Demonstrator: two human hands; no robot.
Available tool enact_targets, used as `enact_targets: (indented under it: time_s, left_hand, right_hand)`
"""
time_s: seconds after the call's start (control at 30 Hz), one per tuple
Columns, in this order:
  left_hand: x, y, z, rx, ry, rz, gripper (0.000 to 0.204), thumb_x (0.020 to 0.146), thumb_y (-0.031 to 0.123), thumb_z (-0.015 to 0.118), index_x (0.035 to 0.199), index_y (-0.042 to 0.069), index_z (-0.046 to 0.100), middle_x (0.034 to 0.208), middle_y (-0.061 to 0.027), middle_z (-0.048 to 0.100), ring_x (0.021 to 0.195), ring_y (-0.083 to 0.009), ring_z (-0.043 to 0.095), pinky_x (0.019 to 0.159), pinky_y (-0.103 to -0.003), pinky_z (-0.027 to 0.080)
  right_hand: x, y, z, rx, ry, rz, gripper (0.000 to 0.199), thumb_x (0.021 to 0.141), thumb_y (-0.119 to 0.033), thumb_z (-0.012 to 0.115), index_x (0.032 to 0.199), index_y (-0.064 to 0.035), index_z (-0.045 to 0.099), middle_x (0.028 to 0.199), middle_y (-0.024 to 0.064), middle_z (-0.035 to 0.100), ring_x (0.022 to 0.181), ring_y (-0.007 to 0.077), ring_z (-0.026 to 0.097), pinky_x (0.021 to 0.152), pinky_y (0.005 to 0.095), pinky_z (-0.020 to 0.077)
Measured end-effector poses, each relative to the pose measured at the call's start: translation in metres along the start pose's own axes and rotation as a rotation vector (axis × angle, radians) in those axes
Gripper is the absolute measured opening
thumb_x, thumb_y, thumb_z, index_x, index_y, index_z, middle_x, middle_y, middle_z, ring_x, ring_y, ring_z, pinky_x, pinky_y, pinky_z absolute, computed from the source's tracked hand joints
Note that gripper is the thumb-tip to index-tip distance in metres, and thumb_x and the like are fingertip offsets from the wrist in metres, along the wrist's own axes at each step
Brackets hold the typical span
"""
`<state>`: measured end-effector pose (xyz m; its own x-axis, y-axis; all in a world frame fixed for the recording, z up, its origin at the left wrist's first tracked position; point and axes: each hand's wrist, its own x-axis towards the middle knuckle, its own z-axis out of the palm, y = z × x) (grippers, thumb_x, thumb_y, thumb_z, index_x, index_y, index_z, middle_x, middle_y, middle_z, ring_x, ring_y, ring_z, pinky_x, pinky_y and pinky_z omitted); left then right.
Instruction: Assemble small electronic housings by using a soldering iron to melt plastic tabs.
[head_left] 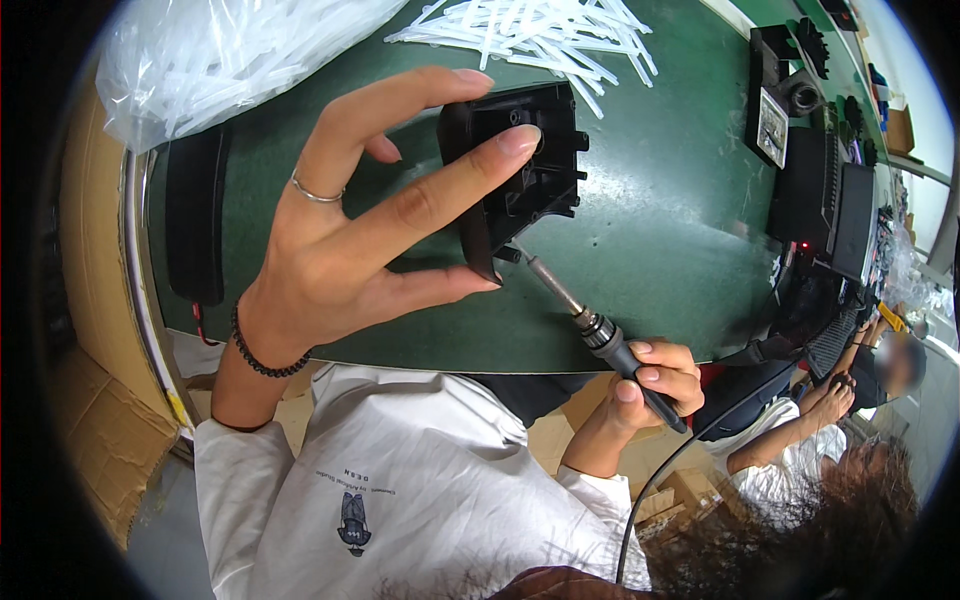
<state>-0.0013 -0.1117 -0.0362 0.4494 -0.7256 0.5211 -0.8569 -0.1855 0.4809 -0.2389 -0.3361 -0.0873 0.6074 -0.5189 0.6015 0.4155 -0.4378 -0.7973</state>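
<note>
My left hand [375,215] grips a black moulded plastic housing [550,115] above the green work surface, fingers spread around its edges. Its open inner side, with posts and small tabs, faces up and to the right. In my right hand [655,385] is a soldering iron [600,335], held like a pen by its dark handle. The iron's thin tip points up and left and meets the lower edge of the housing, near a small post; whether it touches I cannot tell. A cord trails from the iron's handle downward.
Many thin translucent white tubes [540,35] lie loose at the back, beside a clear plastic bag [240,60] of them. A black bar-shaped object [195,215] rests at left. Dark equipment with a red light [810,210] stands at right. Other people [800,440] sit at lower right.
</note>
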Motion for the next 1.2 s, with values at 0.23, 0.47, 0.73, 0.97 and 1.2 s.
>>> enact_targets:
  time_s: [0.23,0.47,0.73,0.97,1.2]
  left_hand:
    - [0.000,-0.001,0.000,0.000,-0.005,0.007,0.080,0.065,0.039,0.095,0.133,0.004,0.074,0.145,-0.0238,0.061,0.126,-0.0326,0.061,0.078,-0.032,0.049]
    - [-0.001,-0.002,0.001,0.003,-0.001,0.010,0.080,0.065,0.041,0.095,0.133,0.004,0.075,0.145,-0.0241,0.061,0.125,-0.0324,0.061,0.078,-0.032,0.049]
    - [0.000,-0.001,0.000,0.021,-0.005,0.013,0.079,0.066,0.042,0.094,0.132,0.004,0.075,0.145,-0.0240,0.061,0.125,-0.0322,0.061,0.078,-0.032,0.049]
    - [-0.003,-0.002,-0.001,0.018,0.001,0.015,0.079,0.065,0.042,0.095,0.131,0.004,0.076,0.145,-0.0241,0.061,0.125,-0.0321,0.061,0.078,-0.032,0.050]
    - [0.000,0.001,0.000,-0.083,-0.003,-0.053,0.082,0.060,0.024,0.099,0.135,0.002,0.072,0.147,-0.0233,0.059,0.124,-0.0320,0.061,0.083,-0.034,0.052]
  right_hand:
    - [0.003,-0.002,-0.001,0.033,-0.070,0.009,0.029,0.078,-0.014,0.093,0.089,-0.0010,0.069,0.089,0.0199,0.076,0.073,0.0256,0.078,0.067,0.0341,0.0660]
    - [0.006,-0.002,0.000,0.034,-0.104,0.004,0.028,0.079,-0.014,0.093,0.088,-0.0013,0.070,0.091,0.0195,0.077,0.073,0.0239,0.077,0.067,0.0326,0.0658]
    - [0.005,-0.002,0.002,0.045,-0.091,0.011,0.028,0.078,-0.014,0.094,0.088,-0.0010,0.070,0.090,0.0199,0.077,0.072,0.0237,0.077,0.066,0.0325,0.0655]
    - [0.002,-0.001,0.002,0.056,-0.092,0.017,0.032,0.079,-0.018,0.095,0.088,-0.0027,0.068,0.090,0.0208,0.077,0.071,0.0241,0.077,0.065,0.0329,0.0653]
    - [-0.014,-0.003,0.005,0.048,0.327,0.125,0.038,0.092,-0.023,0.085,0.108,-0.0046,0.055,0.110,0.0222,0.065,0.077,0.0269,0.071,0.067,0.0355,0.0637]
